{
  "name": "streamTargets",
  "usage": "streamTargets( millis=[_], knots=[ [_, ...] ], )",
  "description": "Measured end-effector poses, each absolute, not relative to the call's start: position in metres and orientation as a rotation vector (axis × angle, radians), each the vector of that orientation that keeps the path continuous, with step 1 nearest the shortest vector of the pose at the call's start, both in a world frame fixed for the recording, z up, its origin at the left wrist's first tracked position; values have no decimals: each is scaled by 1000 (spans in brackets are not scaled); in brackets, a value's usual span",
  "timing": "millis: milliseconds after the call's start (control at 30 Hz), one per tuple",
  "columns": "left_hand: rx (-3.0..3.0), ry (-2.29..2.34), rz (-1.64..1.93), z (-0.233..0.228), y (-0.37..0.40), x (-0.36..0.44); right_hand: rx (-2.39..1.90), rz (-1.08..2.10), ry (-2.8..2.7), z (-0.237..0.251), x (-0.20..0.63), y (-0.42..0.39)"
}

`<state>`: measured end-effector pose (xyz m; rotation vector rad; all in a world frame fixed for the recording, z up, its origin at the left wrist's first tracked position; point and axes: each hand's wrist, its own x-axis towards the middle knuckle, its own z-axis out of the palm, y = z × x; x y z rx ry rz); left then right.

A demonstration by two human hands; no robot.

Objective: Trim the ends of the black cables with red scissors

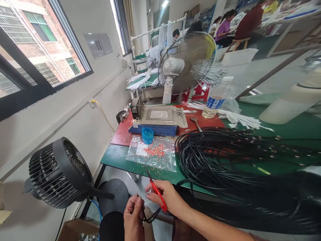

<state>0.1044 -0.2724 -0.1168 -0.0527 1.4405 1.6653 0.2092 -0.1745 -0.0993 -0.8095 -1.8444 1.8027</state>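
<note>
Green table bears coiled black cables; below its edge, right hand grips red scissors, left hand pinches a thin black wire

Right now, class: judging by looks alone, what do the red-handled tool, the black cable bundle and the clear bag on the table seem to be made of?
Red-handled tool, in the right hand: glossy red handles, probably plastic; thin dark tips, likely metal.
Black cable bundle: smooth, faintly shiny jacket in loose loops, probably flexible plastic or rubber.
Clear bag: see-through, wrinkled, glinting film, likely thin plastic.
</note>
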Motion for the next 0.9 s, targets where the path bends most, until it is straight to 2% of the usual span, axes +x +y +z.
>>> streamTargets(
  millis=[167,533,733,900],
  knots=[
    [73,1464,1563,-124,-273,104,-889,2158,-1527,-94,199,-169],
    [236,1513,1519,-131,-277,103,-956,2381,-1320,-97,196,-169],
    [329,1480,1555,-128,-277,104,-1037,2626,-1147,-97,197,-164],
    [449,1557,1458,-125,-279,102,-1003,2585,-1210,-97,198,-163]
  ],
)
